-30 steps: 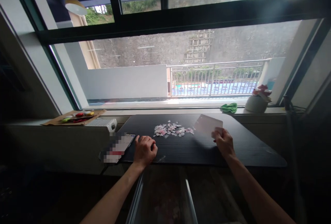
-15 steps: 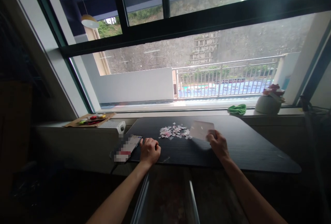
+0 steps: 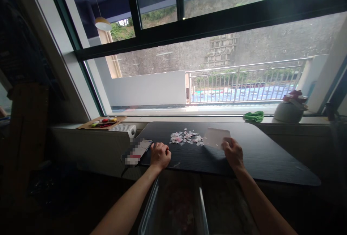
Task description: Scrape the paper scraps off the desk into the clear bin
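My right grip (image 3: 233,152) pinching the card (image 3: 216,137), just right of the scraps (image 3: 185,138) on the tabletop (image 3: 260,155), my left grip (image 3: 160,155) left of the scraps, curled, whether closed I cannot tell

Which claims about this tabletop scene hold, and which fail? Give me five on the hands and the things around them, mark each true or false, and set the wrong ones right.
1. The right hand holds a flat pale card. True.
2. The green cloth is in the left hand. False: the green cloth lies on the windowsill, well away from the left hand.
3. Small paper scraps lie heaped on the dark tabletop. True.
4. The phone is to the right of the paper scraps. False: the phone is to their left, close to the left hand.
5. A clear-sided bin sits below the near edge of the tabletop. True.
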Demonstrator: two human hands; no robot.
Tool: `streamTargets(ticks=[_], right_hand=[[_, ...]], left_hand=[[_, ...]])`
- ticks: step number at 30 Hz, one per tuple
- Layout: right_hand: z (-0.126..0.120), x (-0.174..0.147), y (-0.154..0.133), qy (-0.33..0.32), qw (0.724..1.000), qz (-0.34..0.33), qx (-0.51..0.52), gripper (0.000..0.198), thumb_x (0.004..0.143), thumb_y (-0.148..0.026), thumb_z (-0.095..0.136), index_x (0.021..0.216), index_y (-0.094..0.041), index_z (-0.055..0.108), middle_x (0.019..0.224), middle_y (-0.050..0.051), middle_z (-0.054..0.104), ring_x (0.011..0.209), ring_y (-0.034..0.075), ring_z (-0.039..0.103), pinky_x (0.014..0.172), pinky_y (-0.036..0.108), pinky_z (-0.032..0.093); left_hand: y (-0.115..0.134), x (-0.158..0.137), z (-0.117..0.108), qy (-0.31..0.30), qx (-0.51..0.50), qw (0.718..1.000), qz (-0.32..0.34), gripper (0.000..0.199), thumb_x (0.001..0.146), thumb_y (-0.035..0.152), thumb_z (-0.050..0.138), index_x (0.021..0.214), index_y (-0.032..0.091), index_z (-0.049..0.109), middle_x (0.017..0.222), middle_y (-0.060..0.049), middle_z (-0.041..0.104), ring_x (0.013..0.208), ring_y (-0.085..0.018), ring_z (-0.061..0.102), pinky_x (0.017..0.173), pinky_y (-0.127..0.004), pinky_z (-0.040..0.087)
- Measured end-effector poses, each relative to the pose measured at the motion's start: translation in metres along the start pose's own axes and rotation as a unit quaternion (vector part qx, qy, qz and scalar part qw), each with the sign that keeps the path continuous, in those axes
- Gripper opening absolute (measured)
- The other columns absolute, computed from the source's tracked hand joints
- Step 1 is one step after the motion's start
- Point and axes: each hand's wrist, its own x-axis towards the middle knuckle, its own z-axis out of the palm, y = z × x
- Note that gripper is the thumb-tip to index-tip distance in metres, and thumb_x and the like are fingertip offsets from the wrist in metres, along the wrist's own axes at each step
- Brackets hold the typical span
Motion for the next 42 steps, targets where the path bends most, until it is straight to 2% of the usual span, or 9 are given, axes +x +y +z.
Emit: streamTargets(ticks=[10, 20, 25, 29, 33, 38, 42], right_hand=[[-0.0015, -0.0010, -0.0038, -0.025, 1.000, 0.018, -0.002, 0.028, 0.065, -0.037, 0.042, 0.078, -0.020, 0.060, 0.063, 0.004, 0.058, 0.062, 0.022, 0.052, 0.060, 0.031, 0.039], [0.0005, -0.0019, -0.0020, -0.049, 0.998, -0.020, 0.019, 0.028, 0.067, -0.040, 0.045, 0.077, -0.019, 0.061, 0.061, 0.002, 0.057, 0.058, 0.020, 0.051, 0.056, 0.030, 0.039], [-0.0009, -0.0023, -0.0041, -0.020, 1.000, -0.010, 0.008, 0.029, 0.066, -0.037, 0.044, 0.080, -0.019, 0.062, 0.062, 0.003, 0.058, 0.060, 0.021, 0.052, 0.057, 0.031, 0.040], [-0.0026, -0.0025, -0.0061, -0.037, 0.999, -0.007, 0.015, 0.028, 0.065, -0.037, 0.043, 0.076, -0.019, 0.062, 0.062, 0.003, 0.059, 0.061, 0.021, 0.052, 0.058, 0.031, 0.040], [-0.0032, -0.0030, -0.0064, -0.025, 0.999, 0.020, 0.026, 0.029, 0.064, -0.036, 0.043, 0.076, -0.019, 0.063, 0.060, 0.003, 0.058, 0.060, 0.021, 0.052, 0.058, 0.032, 0.040], [-0.0022, -0.0032, -0.0053, -0.029, 0.999, -0.003, 0.041, 0.027, 0.064, -0.036, 0.044, 0.075, -0.019, 0.062, 0.060, 0.002, 0.058, 0.060, 0.020, 0.051, 0.058, 0.031, 0.040], [-0.0030, -0.0016, -0.0045, 0.002, 1.000, 0.006, 0.004, 0.029, 0.064, -0.035, 0.042, 0.076, -0.019, 0.063, 0.060, 0.003, 0.058, 0.059, 0.021, 0.050, 0.058, 0.032, 0.039]], left_hand=[[-0.0002, 0.0010, -0.0006, -0.005, -0.005, 1.000, -0.003, 0.014, 0.074, 0.018, 0.052, 0.072, 0.021, 0.065, 0.083, -0.005, 0.065, 0.091, -0.023, 0.054, 0.098, -0.044, 0.031], [0.0004, 0.0013, -0.0022, -0.004, -0.006, 1.000, 0.001, 0.013, 0.074, 0.018, 0.051, 0.070, 0.020, 0.064, 0.081, -0.006, 0.064, 0.088, -0.022, 0.054, 0.093, -0.041, 0.036], [-0.0002, 0.0015, -0.0021, -0.003, -0.007, 1.000, 0.003, 0.012, 0.074, 0.018, 0.052, 0.071, 0.021, 0.063, 0.081, -0.006, 0.064, 0.087, -0.022, 0.054, 0.091, -0.040, 0.037], [-0.0002, 0.0016, -0.0020, -0.006, -0.002, 1.000, 0.003, 0.013, 0.074, 0.018, 0.051, 0.071, 0.020, 0.064, 0.081, -0.006, 0.064, 0.087, -0.022, 0.054, 0.090, -0.039, 0.037], [-0.0003, 0.0016, -0.0015, -0.010, 0.003, 1.000, 0.002, 0.014, 0.075, 0.018, 0.051, 0.072, 0.020, 0.064, 0.081, -0.006, 0.064, 0.088, -0.022, 0.054, 0.090, -0.039, 0.037], [-0.0008, 0.0016, -0.0006, -0.007, 0.004, 1.000, 0.006, 0.013, 0.075, 0.018, 0.051, 0.072, 0.020, 0.064, 0.081, -0.006, 0.064, 0.087, -0.022, 0.054, 0.088, -0.038, 0.038], [-0.0006, 0.0018, -0.0013, -0.007, 0.005, 1.000, 0.006, 0.013, 0.074, 0.018, 0.051, 0.071, 0.020, 0.064, 0.081, -0.006, 0.064, 0.087, -0.022, 0.054, 0.087, -0.038, 0.038]])
